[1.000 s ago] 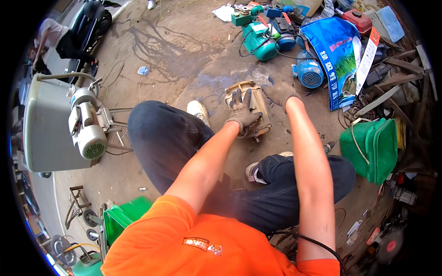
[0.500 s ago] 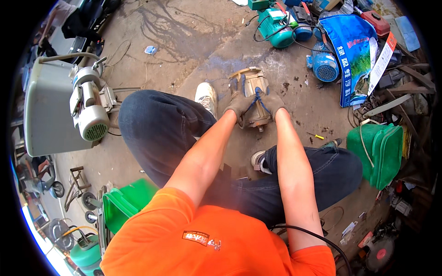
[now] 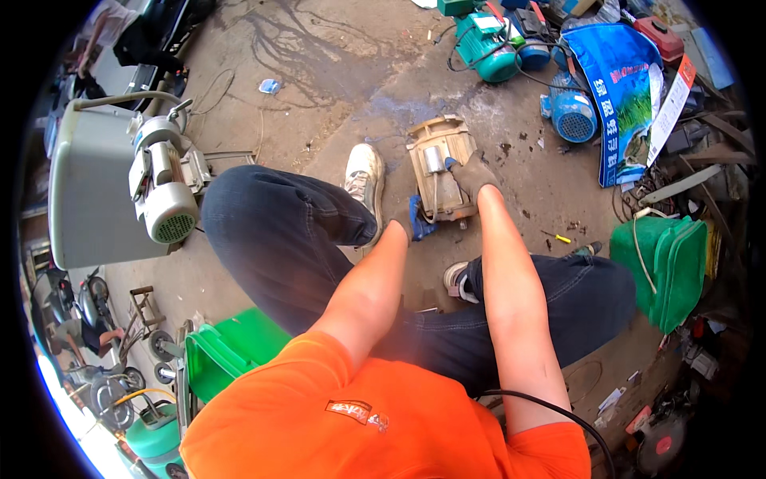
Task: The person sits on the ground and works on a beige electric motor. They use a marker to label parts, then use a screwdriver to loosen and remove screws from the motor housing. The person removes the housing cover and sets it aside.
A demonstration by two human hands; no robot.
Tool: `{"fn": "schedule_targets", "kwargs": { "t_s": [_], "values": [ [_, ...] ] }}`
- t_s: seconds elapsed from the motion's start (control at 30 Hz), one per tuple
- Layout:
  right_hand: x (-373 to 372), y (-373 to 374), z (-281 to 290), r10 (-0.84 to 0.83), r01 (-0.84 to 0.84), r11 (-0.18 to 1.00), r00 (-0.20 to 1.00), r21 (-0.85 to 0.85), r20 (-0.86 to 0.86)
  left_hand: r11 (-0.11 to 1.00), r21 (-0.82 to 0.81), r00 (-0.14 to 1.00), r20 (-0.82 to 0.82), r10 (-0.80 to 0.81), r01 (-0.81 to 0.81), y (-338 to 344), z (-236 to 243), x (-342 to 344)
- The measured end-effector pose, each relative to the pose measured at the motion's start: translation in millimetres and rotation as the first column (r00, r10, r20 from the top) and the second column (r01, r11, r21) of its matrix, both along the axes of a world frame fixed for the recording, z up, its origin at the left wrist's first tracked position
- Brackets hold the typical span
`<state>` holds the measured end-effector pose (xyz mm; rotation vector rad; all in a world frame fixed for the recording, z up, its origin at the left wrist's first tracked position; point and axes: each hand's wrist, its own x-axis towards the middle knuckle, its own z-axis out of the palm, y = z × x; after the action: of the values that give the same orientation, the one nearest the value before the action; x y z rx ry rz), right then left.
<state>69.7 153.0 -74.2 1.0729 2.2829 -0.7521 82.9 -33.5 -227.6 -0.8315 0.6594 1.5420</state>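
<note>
A tan, ribbed electric motor (image 3: 455, 144) sits on the floor between my feet, its near end toward me. On its upper side shows a silver cylinder (image 3: 433, 159) with a thin pale lead or rod running toward the near end. My right hand (image 3: 476, 174), in a brown-grey glove with blue fingertips, grips the motor's right side, thumb over the top. My left hand (image 3: 420, 220), gloved alike, has its blue-coated fingers curled at the near left corner of the motor; part of them is hidden.
Green and blue motors (image 3: 573, 120) and a blue printed sack (image 3: 610, 88) lie at the far right. A green bucket (image 3: 658, 267) stands by my right knee, a green bin (image 3: 231, 351) at left. A grey motor (image 3: 163, 180) stands left. A yellow-handled screwdriver (image 3: 562, 238) lies on the floor.
My left hand has slid from the motor's upper left side to its near left corner, baring the silver cylinder. The motor appears slightly turned. My right hand stays on its right side.
</note>
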Motion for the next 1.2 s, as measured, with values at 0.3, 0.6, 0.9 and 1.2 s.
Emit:
{"fn": "schedule_targets", "kwargs": {
  "t_s": [0.3,0.6,0.9,1.2],
  "values": [
    [0,-13,18,-0.039,0.039,0.999,0.995,-0.009,-0.096,0.732,-0.562,0.732,-0.669,-0.128,-0.385,-4,98,-61],
    [-9,-10,5,-0.044,0.046,0.998,0.998,0.033,-0.051,0.686,-0.724,0.361,-0.661,-0.657,-0.076,55,127,-111],
    [-10,-16,-9,-0.076,0.083,0.995,0.989,0.056,-0.124,0.494,-0.869,0.303,-0.476,-0.826,-0.018,55,136,-115],
    [-9,-33,6,0.051,-0.053,0.998,0.994,-0.018,-0.093,0.428,-0.904,0.286,-0.407,-0.868,0.013,29,116,-108]
  ]
}}
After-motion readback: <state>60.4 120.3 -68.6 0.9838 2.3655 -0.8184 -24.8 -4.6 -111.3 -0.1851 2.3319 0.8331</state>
